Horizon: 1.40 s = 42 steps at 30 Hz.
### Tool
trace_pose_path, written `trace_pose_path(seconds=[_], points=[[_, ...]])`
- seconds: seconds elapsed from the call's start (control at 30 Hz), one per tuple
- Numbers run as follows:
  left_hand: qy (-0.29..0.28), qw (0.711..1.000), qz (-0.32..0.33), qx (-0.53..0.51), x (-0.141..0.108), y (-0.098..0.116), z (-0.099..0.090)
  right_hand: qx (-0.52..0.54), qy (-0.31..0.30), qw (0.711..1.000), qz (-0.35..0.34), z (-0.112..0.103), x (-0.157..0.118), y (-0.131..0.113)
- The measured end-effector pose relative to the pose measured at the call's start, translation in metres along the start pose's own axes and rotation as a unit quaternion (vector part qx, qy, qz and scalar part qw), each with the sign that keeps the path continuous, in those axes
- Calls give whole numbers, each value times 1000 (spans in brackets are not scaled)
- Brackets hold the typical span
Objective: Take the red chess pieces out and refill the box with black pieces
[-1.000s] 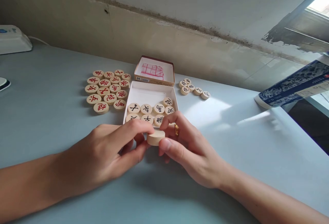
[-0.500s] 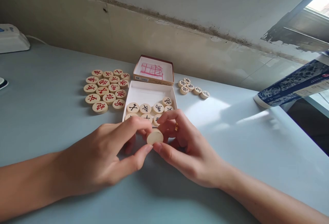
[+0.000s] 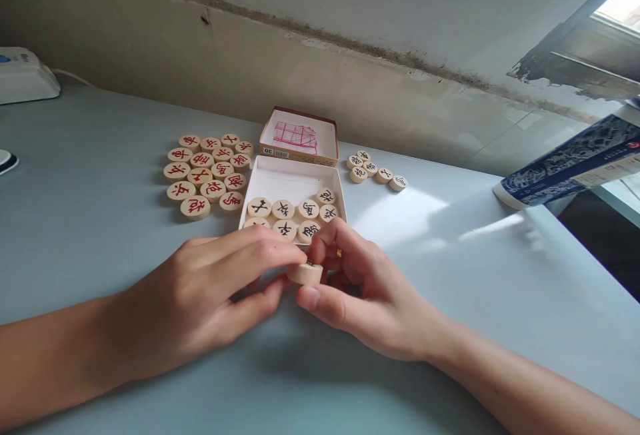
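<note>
A round wooden Chinese chess piece (image 3: 305, 274) is held just in front of the white box tray (image 3: 280, 178). Its side faces me, and a sliver of dark marking shows on top. My left hand (image 3: 225, 282) has its fingertips over the piece's top and its thumb at the left side. Around the right side, my right hand (image 3: 357, 288) curls its fingers behind, with its thumb low at the front. Inside the tray lie several black-marked pieces (image 3: 283, 209), face up; the hands partly cover the nearest ones.
Several red-marked pieces (image 3: 200, 176) lie grouped left of the tray. Some black-marked pieces (image 3: 370, 168) lie to its right. Behind stands the box lid (image 3: 300, 134), touching or nearly touching the tray. A blue patterned box (image 3: 570, 158) leans at right; a white device (image 3: 27, 75) sits far left.
The piece has turned between my fingers: its blank face was toward me, and now its edge is. My left fingers have moved over its top, and my right thumb has dropped slightly.
</note>
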<state>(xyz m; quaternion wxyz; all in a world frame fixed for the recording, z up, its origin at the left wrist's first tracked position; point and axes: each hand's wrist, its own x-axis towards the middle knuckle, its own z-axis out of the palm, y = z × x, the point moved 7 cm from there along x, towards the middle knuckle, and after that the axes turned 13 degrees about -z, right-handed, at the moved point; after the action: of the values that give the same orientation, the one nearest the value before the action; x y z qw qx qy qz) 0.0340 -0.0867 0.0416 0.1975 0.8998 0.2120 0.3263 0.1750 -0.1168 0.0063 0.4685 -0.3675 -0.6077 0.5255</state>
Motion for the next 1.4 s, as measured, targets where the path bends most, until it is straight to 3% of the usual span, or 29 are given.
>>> trace_pose_path(seconds=[0.37, 0.63, 1.17, 1.4], points=[[-39, 999, -24, -10, -2, -1, 3, -29, -1, 999, -20, 0, 1, -3], [-32, 997, -60, -20, -1, -8, 4, -49, -10, 999, 7, 1, 0, -1], [-37, 999, -36, -10, -2, -3, 4, -99, -31, 994, -43, -1, 2, -10], [-27, 999, 2, -21, 1, 0, 5, -141, -60, 988, -21, 0, 2, -7]])
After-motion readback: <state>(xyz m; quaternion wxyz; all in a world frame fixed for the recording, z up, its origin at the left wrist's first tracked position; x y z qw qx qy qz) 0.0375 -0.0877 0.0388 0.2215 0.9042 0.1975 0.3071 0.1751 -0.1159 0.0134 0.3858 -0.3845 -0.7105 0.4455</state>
